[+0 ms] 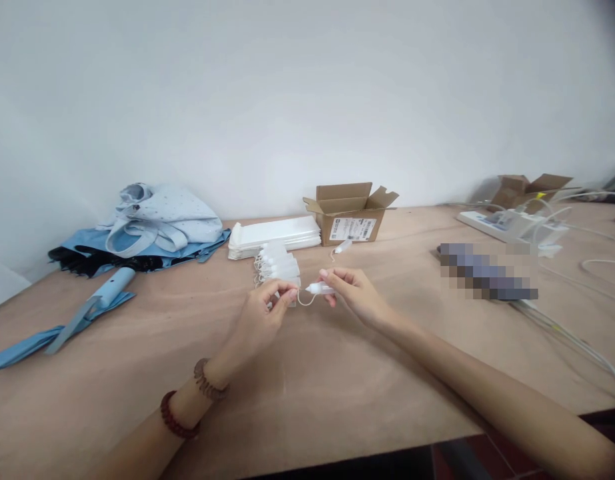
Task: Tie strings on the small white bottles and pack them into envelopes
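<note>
My right hand grips a small white squeeze bottle with a pointed cap, held sideways with its tip toward the left. A thin cream string hangs in a loop from the cap end. Its other side is pinched between the thumb and forefinger of my left hand. Just behind my left hand, several similar bottles lie in a row, their strings to the left. One more stringed bottle lies alone in front of the cardboard box.
An open cardboard box stands by the wall, beside a stack of white packets. At left lie a pale blue cloth bag and a blue umbrella. A power strip, cables and a blurred-out device occupy the right.
</note>
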`<action>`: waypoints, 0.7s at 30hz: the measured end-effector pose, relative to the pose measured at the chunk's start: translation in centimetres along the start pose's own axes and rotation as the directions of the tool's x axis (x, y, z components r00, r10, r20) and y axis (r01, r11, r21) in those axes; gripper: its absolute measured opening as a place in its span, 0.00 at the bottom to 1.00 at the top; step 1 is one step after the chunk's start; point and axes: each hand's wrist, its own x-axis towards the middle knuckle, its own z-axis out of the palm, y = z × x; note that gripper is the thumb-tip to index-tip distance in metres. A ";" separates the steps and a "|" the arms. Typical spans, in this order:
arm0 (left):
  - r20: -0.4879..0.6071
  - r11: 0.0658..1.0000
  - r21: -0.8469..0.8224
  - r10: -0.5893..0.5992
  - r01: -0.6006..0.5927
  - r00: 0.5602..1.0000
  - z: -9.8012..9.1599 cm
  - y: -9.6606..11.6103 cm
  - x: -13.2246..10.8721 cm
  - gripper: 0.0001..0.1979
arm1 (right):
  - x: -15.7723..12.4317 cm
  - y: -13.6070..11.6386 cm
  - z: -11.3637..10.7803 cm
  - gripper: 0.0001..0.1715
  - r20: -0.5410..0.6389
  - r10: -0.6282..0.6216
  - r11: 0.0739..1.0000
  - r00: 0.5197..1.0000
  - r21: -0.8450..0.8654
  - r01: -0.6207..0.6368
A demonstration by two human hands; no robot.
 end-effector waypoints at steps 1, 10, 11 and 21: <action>-0.001 1.000 -0.003 -0.001 0.001 1.000 0.0 0.0 0.0 0.09 | 0.0 -0.1 0.0 0.25 0.000 -0.001 1.000 1.000 -0.003 0.001; 0.001 1.000 0.004 -0.011 0.011 1.000 0.1 0.2 -0.2 0.09 | 0.0 0.0 0.0 0.26 -0.010 0.000 1.000 1.000 -0.020 0.000; 0.007 1.000 0.010 -0.008 0.008 1.000 0.1 0.3 -0.2 0.09 | 0.0 0.0 0.1 0.26 -0.008 -0.004 1.000 1.000 -0.025 0.003; -0.005 0.968 0.197 0.161 -0.157 0.987 0.5 0.0 -0.6 0.07 | -0.3 0.3 0.9 0.21 -0.003 0.001 0.999 1.000 -0.045 -0.001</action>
